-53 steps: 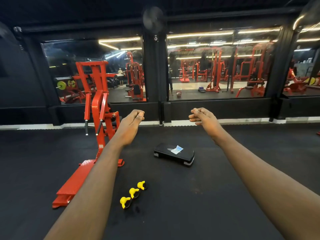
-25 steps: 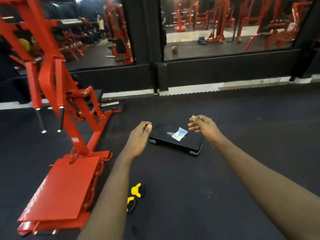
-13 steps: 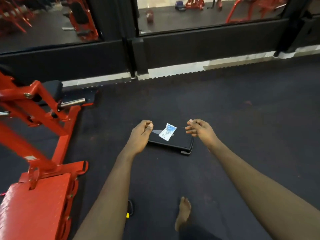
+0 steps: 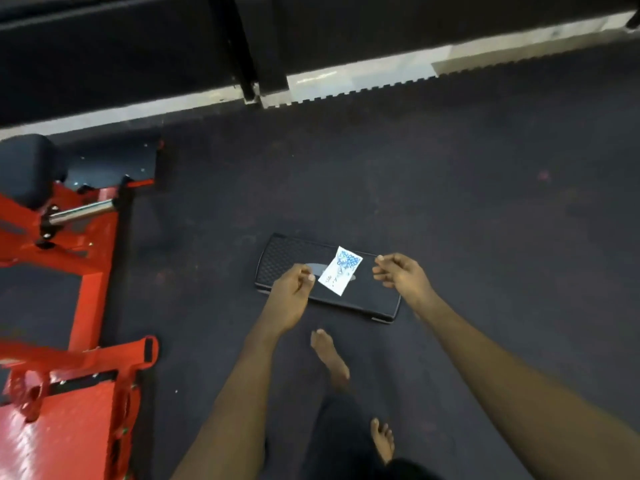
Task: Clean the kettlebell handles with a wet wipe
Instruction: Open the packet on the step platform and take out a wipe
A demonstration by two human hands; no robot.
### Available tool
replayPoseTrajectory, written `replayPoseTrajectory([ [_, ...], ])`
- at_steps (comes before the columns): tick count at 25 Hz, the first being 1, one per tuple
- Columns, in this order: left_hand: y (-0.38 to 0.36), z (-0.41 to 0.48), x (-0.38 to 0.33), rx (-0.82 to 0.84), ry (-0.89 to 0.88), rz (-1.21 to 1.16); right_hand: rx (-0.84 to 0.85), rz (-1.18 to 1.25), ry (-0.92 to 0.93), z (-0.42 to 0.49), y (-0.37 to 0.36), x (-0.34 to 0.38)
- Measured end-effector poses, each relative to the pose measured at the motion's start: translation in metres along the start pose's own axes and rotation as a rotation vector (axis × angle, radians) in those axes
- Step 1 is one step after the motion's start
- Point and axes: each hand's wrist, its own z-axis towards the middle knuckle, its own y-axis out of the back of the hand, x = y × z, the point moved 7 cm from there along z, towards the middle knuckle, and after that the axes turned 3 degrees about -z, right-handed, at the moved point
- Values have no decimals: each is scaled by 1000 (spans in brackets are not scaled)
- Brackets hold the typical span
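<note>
Because the wipe sachet [image 4: 340,270] is light, thin and slick, we judge an edge pinch best; it lies on the step platform [image 4: 287,258], between our left hand [image 4: 292,289] at nine o'clock and right hand [image 4: 398,273] at three, both curled, empty.

Likely gym: red machine [image 4: 86,271], rubber floor [image 4: 450,202].
</note>
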Motion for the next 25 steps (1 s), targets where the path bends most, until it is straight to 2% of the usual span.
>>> replayPoseTrajectory([
  [3, -20, 90, 30, 77, 63, 10, -65, -18, -95, 81, -12, -16],
  [8, -55, 188, 91, 103, 225, -42, -17, -135, -216, 196, -51, -57],
  [13, -158, 293, 230, 34, 410, -107, 50, -344, -258, 343, -103, -198],
  [17, -272, 354, 361, -25, 529, -100, 109, -589, -150, 449, -136, -340],
  [21, -310, 372, 402, -73, 549, -153, 5, -663, 51, 472, -147, -360],
  [25, -318, 374, 423, -130, 515, -209, -62, -588, 118, 476, -151, -369],
])
